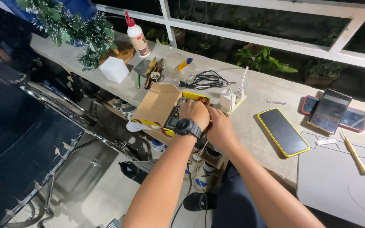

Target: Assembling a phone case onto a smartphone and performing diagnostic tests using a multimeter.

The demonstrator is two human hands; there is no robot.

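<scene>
My left hand [194, 112], with a black wristwatch [186, 126] on the wrist, rests on top of a yellow and black multimeter [173, 119] lying in an open cardboard box [157, 105] at the ledge's edge. My right hand [219, 128] is pressed against the left one at the meter's right side. The fingers of both hands are curled around the meter, which they mostly hide. A thin cable [198, 162] hangs down below my hands.
A phone in a yellow case [283, 131] lies right of my hands, two more phones [332, 110] beyond it, and a grey mat [339, 181] with a yellow tool [355, 154]. A glue bottle [137, 37], pliers [155, 72], black cable [208, 79], white charger [228, 99] and white cube [114, 69] sit on the concrete ledge [258, 88].
</scene>
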